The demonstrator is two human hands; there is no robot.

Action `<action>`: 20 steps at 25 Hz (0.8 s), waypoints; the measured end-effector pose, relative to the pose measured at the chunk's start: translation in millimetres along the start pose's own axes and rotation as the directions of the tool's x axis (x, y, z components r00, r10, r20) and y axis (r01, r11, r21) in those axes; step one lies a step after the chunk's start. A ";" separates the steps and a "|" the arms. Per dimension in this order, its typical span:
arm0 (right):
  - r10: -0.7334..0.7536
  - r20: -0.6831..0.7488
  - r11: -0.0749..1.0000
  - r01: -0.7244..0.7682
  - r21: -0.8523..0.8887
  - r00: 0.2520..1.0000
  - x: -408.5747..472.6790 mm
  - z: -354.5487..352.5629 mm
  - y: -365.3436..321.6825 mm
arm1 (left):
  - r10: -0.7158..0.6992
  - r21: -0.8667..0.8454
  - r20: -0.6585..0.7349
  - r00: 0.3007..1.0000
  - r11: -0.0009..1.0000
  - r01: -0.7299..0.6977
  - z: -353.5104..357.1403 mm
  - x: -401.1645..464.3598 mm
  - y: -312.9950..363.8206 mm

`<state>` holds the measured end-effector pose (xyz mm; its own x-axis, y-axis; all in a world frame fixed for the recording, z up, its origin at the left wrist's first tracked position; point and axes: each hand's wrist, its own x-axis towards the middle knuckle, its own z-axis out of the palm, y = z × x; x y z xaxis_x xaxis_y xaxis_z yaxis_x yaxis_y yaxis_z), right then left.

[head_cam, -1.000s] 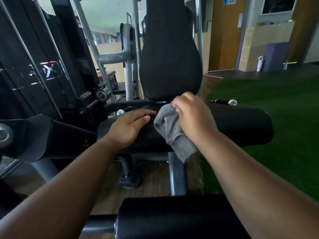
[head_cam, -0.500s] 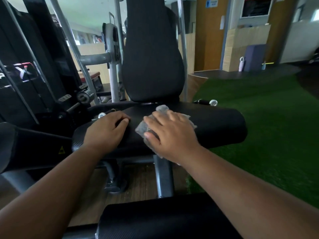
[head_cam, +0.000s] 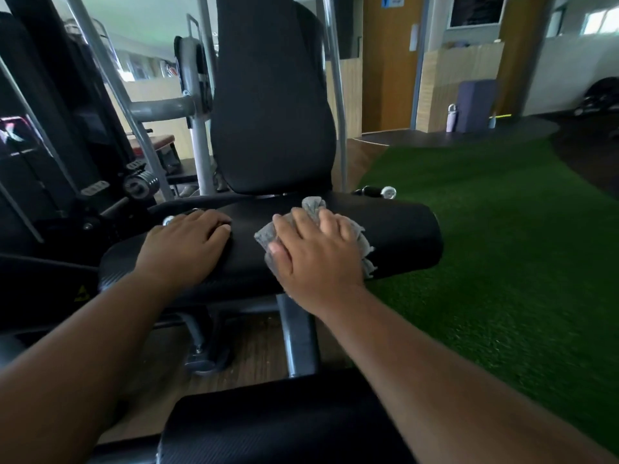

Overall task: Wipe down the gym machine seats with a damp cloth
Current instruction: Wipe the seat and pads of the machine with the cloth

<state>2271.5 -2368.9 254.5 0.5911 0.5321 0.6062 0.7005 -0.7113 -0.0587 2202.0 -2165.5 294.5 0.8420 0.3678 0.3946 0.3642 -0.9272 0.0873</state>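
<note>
A: Where is the cloth?

B: The grey cloth (head_cam: 310,226) lies on the black seat (head_cam: 402,239), just in front of the upright backrest (head_cam: 271,105). The right hand (head_cam: 315,256) presses flat on it, fingers (head_cam: 330,222) spread and extended, not curled around it.

A: And the other hand?

B: The left hand (head_cam: 184,246) rests palm down on the seat's left part, fingers relaxed, grasping nothing, apart from the cloth.

A: Around the machine?

B: Green turf (head_cam: 502,246) on the right, a wooden floor (head_cam: 254,346) beneath the seat post.
</note>
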 end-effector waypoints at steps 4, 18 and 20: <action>0.091 -0.017 0.987 -0.093 -0.132 0.996 -27.2 -11.1 96.2 | 0.029 0.042 -0.068 0.997 0.999 -0.026 2.1 -5.7 1.6; 0.184 -0.118 0.981 -0.190 -0.035 0.976 -26.3 -14.4 134.4 | 0.046 -0.032 -0.013 0.999 0.998 -0.046 4.3 18.4 56.7; 0.355 -0.062 0.917 -0.334 0.216 0.933 -13.1 -20.5 151.5 | 0.022 0.017 -0.068 0.997 1.000 -0.021 6.0 14.7 56.7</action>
<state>2361.6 -2493.1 254.0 0.7749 0.2154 0.5943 0.5314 -0.7310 -0.4280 2237.5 -2212.2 299.7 0.8208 0.3414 0.4579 0.3528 -0.9335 0.0635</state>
